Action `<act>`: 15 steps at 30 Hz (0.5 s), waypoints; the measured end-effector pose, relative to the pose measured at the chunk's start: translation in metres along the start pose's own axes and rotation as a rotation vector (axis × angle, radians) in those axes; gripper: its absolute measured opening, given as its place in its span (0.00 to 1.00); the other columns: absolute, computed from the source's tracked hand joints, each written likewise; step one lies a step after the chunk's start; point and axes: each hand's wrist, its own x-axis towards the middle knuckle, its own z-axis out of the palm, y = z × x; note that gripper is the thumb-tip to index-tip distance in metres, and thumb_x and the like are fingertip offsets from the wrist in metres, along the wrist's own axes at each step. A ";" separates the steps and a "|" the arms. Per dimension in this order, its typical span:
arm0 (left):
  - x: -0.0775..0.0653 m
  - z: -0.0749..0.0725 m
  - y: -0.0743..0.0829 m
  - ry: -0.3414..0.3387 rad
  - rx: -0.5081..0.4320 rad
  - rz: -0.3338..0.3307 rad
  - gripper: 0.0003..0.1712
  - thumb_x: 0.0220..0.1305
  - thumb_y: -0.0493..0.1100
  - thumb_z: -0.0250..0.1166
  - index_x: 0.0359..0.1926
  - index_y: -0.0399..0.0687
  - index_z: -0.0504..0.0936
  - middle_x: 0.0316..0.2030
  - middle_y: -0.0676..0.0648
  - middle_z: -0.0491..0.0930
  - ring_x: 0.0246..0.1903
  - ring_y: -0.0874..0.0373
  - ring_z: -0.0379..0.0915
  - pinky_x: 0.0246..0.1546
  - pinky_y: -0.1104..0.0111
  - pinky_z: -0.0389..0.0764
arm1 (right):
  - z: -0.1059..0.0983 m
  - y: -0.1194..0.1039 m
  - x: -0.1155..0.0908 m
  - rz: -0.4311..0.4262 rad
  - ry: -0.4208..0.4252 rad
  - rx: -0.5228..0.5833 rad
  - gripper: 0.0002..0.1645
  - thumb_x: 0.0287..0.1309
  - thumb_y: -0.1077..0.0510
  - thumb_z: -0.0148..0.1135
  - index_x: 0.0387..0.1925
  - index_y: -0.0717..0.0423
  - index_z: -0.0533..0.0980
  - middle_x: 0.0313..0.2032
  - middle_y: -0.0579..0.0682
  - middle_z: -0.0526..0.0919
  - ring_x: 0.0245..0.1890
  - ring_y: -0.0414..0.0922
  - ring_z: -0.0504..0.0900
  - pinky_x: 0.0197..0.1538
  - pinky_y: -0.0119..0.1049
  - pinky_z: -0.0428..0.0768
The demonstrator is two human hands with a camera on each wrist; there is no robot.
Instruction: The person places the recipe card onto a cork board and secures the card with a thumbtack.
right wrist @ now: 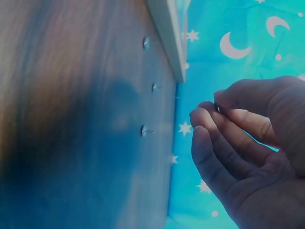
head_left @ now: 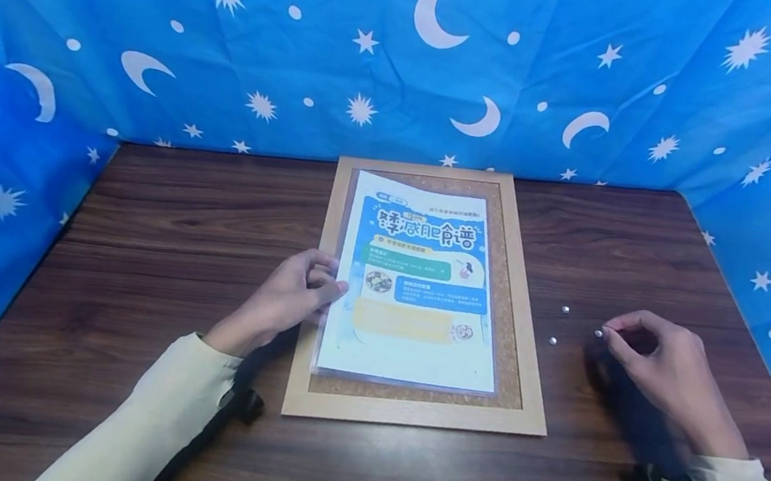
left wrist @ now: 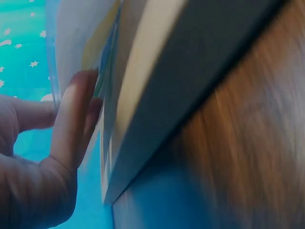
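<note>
A printed poster (head_left: 408, 354) in a clear plastic sleeve lies over a wood-framed cork board (head_left: 512, 350). At its left edge my left hand (head_left: 282, 296) pinches the sleeve, the thumb on top; in the left wrist view the edge stands a little off the board. Right of the board, my right hand (head_left: 667, 364) pinches a small item, apparently a thumbtack (right wrist: 217, 108), between thumb and index finger, above the table. Several silver thumbtacks lie nearby, among them one tack (head_left: 566, 309) and another tack (head_left: 552, 340). In the right wrist view their pins show.
The dark wood-grain table (head_left: 204, 204) runs back to a blue curtain (head_left: 321, 51) with white moons and stars. The curtain also hangs along both sides. The board's raised frame (head_left: 416, 415) stands proud of the tabletop.
</note>
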 end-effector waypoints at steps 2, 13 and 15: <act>-0.002 -0.002 -0.001 -0.011 0.048 -0.006 0.33 0.72 0.40 0.64 0.72 0.37 0.62 0.49 0.35 0.79 0.39 0.49 0.83 0.36 0.62 0.88 | 0.000 -0.004 0.000 -0.023 0.006 0.013 0.04 0.60 0.60 0.72 0.37 0.56 0.85 0.32 0.52 0.88 0.26 0.36 0.76 0.30 0.20 0.70; -0.017 -0.008 0.007 -0.035 0.393 0.040 0.39 0.68 0.42 0.68 0.74 0.35 0.62 0.48 0.40 0.79 0.37 0.52 0.80 0.30 0.65 0.82 | 0.001 -0.021 0.003 -0.065 0.006 0.085 0.04 0.63 0.60 0.70 0.39 0.57 0.85 0.28 0.48 0.87 0.23 0.35 0.79 0.25 0.23 0.72; -0.021 -0.008 0.010 -0.031 0.485 0.051 0.37 0.68 0.44 0.69 0.71 0.35 0.66 0.46 0.41 0.80 0.35 0.52 0.78 0.27 0.66 0.77 | 0.001 -0.024 0.006 -0.051 0.008 0.109 0.04 0.62 0.60 0.71 0.38 0.56 0.85 0.27 0.48 0.87 0.22 0.35 0.80 0.24 0.23 0.73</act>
